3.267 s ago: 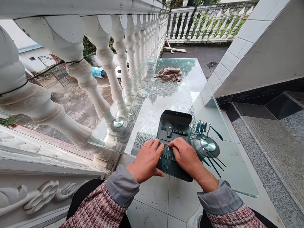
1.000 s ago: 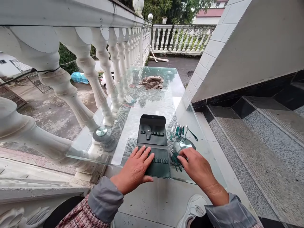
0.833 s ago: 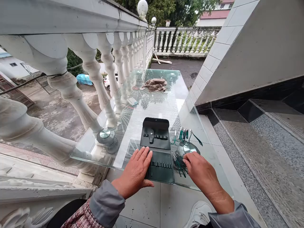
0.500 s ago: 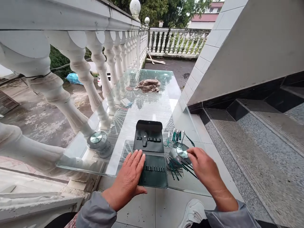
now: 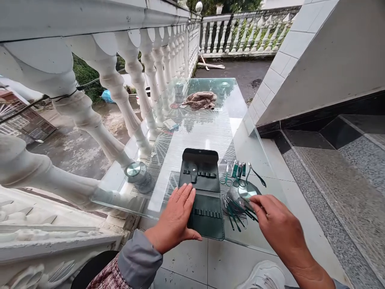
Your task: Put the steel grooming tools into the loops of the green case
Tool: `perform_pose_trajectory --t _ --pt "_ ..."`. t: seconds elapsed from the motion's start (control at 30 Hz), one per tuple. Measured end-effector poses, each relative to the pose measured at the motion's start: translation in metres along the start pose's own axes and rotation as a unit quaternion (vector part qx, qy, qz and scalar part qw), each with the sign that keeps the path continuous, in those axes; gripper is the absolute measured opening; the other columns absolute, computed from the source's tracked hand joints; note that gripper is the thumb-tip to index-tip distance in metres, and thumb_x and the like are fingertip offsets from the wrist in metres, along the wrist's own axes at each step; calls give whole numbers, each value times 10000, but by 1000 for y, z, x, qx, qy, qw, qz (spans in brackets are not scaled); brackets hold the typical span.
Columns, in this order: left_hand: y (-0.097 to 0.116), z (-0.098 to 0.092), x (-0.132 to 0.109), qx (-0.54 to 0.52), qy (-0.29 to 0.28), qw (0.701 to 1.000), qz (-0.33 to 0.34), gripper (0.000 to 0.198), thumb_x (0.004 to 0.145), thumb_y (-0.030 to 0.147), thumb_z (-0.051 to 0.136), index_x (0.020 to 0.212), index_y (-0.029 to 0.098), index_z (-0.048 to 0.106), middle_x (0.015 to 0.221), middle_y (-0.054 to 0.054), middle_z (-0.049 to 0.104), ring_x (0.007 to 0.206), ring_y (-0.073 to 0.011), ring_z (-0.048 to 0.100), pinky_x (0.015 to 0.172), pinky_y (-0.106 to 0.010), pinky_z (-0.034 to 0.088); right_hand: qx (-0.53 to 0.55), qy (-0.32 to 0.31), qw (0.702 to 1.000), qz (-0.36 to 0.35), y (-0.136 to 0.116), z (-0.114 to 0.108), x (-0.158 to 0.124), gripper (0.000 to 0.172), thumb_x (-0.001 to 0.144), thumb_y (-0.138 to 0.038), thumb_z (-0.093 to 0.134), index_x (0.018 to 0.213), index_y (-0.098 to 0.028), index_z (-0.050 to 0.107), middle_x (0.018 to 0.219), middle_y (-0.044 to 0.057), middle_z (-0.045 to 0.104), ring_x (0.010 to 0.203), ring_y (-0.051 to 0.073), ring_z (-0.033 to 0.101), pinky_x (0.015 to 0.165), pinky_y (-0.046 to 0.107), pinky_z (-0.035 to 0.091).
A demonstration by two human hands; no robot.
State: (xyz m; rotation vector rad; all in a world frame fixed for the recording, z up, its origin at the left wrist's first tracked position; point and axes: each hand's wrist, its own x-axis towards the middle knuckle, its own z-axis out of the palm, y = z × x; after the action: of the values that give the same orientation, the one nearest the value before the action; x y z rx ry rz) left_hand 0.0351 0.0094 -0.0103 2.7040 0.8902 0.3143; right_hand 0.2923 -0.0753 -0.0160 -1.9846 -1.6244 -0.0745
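An unfolded dark green manicure case [image 5: 207,226] with rows of elastic loops lies on the glass tabletop [image 5: 198,136]. My left hand [image 5: 177,218] rests flat on the case's left edge, fingers extended and thumb apart. To the right of the case, my right hand [image 5: 278,216] is closed in a pinch at a pile of slim green-handled manicure tools [image 5: 236,214]; what sits between its fingertips is hidden. Above that pile lie green-handled scissors [image 5: 226,178], several nail clippers [image 5: 239,169] and a pair of cuticle nippers [image 5: 255,173].
A crumpled brown cloth [image 5: 200,100] lies toward the table's far end. A small pale box [image 5: 171,124] sits near the left edge. White balusters [image 5: 111,84] line the left side, and stone steps [image 5: 325,160] rise on the right.
The view has tilted down and turned a little left, so things appear farther right. My right hand has shifted slightly down by the tools; my left hand stays on the case.
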Motion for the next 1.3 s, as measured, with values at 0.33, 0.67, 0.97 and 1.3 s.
perform_pose_trajectory --t 0.33,0.67,0.97,1.3 --pt "8 -7 10 11 57 998 27 641 660 286 782 1214 150 488 1291 -174 500 1293 -333 354 1031 -542 368 -85 -35 991 102 39 -12 -5 205 832 -338 390 788 -234 561 842 38 626 734 185 560 580 293 373" --pt "10 -1 13 61 73 994 44 372 703 163 711 1055 167 591 1177 -117 580 1222 -336 444 981 -531 441 -48 -84 991 95 28 -12 -4 173 832 -275 405 739 -229 544 767 21 596 713 164 536 572 270 357" --pt "13 -3 15 83 68 994 39 427 673 179 746 1071 146 592 1197 -133 566 1212 -347 445 984 -515 440 -38 -149 987 54 15 -8 -9 124 835 -219 461 725 -224 517 752 7 565 728 162 518 622 274 367" --pt "12 -5 14 89 103 991 7 346 762 197 670 1086 110 587 1238 -171 535 1212 -333 447 987 -485 447 -102 -120 987 36 15 -3 -12 133 857 -197 419 778 -212 525 779 25 567 759 179 504 625 284 356"
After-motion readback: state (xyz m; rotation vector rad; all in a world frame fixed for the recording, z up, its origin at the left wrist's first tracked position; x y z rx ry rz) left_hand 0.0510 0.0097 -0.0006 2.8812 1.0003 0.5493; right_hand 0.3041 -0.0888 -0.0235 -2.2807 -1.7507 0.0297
